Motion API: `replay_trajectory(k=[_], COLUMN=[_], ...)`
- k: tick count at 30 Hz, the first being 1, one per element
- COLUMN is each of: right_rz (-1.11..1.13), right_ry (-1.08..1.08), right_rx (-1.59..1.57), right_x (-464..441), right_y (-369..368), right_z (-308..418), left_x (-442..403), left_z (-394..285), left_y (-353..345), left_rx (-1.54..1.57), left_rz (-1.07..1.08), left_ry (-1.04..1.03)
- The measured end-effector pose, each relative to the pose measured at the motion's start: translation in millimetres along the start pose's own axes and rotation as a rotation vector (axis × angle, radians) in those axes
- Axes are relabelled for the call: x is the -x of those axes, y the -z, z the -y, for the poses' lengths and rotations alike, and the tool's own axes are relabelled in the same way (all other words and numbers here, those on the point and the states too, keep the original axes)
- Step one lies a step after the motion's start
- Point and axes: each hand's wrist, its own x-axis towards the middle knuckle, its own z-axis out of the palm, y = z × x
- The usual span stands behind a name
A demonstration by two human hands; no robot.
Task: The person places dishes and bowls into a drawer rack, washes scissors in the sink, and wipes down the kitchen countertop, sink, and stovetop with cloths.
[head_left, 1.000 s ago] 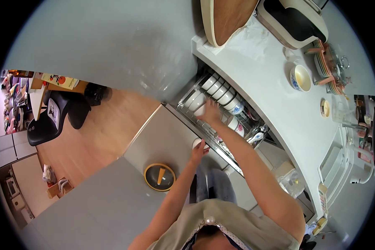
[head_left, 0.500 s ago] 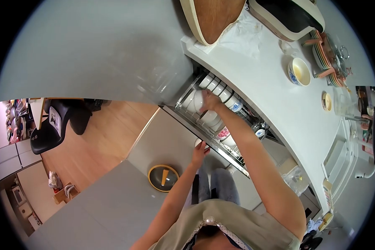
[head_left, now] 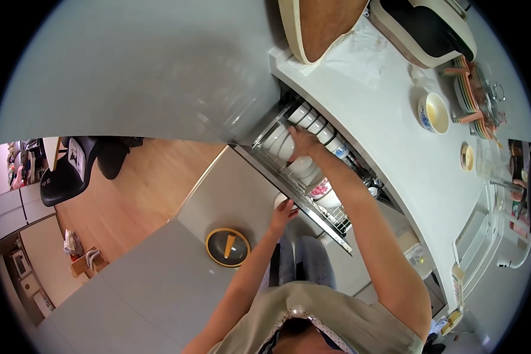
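Note:
My right hand (head_left: 304, 143) reaches into the pulled-out rack drawer (head_left: 326, 223), its fingers closed on the rim of a white bowl (head_left: 286, 147) at the drawer's far left. More white bowls (head_left: 305, 170) and a pink-flowered bowl (head_left: 320, 189) sit nearer, below my right wrist. Behind them stands a row of white dishes (head_left: 315, 125), some with blue patterns. My left hand (head_left: 284, 215) is in front of the drawer, wrapped round a small white dish (head_left: 280, 200), which my fingers partly cover.
On the white counter (head_left: 371, 112) are a blue-patterned bowl (head_left: 433, 113), a small round dish (head_left: 466, 157), stacked plates (head_left: 467, 91) and a cream appliance (head_left: 422, 29). A sink (head_left: 475, 224) lies to the right. A yellow-rimmed round lid (head_left: 228, 247) is at lower left; a black chair (head_left: 71, 174) stands beyond.
The drawer is further out, showing more of the bowls at its near side. My right hand has moved onto a far-left bowl. My left hand stays in front with the white dish.

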Motion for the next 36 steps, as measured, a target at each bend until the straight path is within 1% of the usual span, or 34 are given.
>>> replay_trajectory(k=[2, 3, 6, 7, 10, 11, 14, 15, 16, 18, 19, 22, 23, 26, 27, 30, 31, 33, 34, 35, 36], right_rz=[0.026, -0.007, -0.487, -0.303, 0.034, 0.0, 0.18, 0.12, 0.042, 0.164, 0.172, 0.008, 0.018, -0.455, -0.462, -0.72, -0.643, -0.75, -0.775, -0.799, -0.823], right_ry=[0.021, 0.044, 0.307, 0.416, 0.327, 0.295, 0.15, 0.137, 0.136, 0.043, 0.014, 0.068, 0.147, 0.043, 0.032, 0.194, 0.088, 0.089, 0.106, 0.125, 0.127], right_rx=[0.009, 0.031, 0.258, 0.156, -0.014, -0.133, -0.384, -0.363, -0.419, -0.361, -0.36, -0.372, -0.333, -0.276, -0.334, -0.419, -0.52, -0.648, -0.66, -0.662, -0.764], right_x=[1, 0, -3, 2, -15, -16, -37, -39, -40, -45, -43, -30, -26, -6, -1, 13, 33, 53, 65, 82, 103], right_y=[3, 0, -24, 2, -3, -8, -21, -22, -25, -15, -11, -18, -20, -35, -37, -48, -36, -42, -44, -43, -39], right_z=[-1, -4, -22, -17, -23, -25, -36, -35, -32, -29, -25, -19, -20, -10, -10, -3, 14, 26, 29, 37, 49], left_x=[0, 0, 3, 3, 4, 3, 3, 3, 3, 6, 5, 4, 3, -1, 2, 13, 14, 10, 12, 14, 14], left_z=[0, 1, 0, 0, 1, 0, 2, 1, -1, -1, -3, 0, 2, 6, 4, -2, -1, 4, 4, 1, -2], left_y=[-1, -1, -2, -2, -3, -3, -5, -5, -5, -7, -9, -11, -12, -14, -16, -22, -27, -29, -27, -25, -23], left_rx=[0.009, 0.013, 0.004, 0.0, 0.011, 0.012, 0.012, 0.003, -0.006, 0.02, 0.033, 0.037, 0.065, 0.119, 0.123, 0.104, 0.08, 0.132, 0.134, 0.154, 0.177], left_rz=[0.003, -0.001, -0.01, -0.012, -0.025, -0.025, -0.026, -0.029, -0.033, -0.064, -0.075, -0.107, -0.109, -0.119, -0.129, -0.13, -0.103, -0.051, -0.025, 0.046, 0.114], left_ry=[-0.004, -0.009, -0.015, -0.015, -0.026, -0.026, -0.023, -0.023, -0.024, -0.005, 0.002, 0.008, 0.001, -0.004, 0.007, 0.034, 0.042, 0.052, 0.05, 0.021, -0.004])
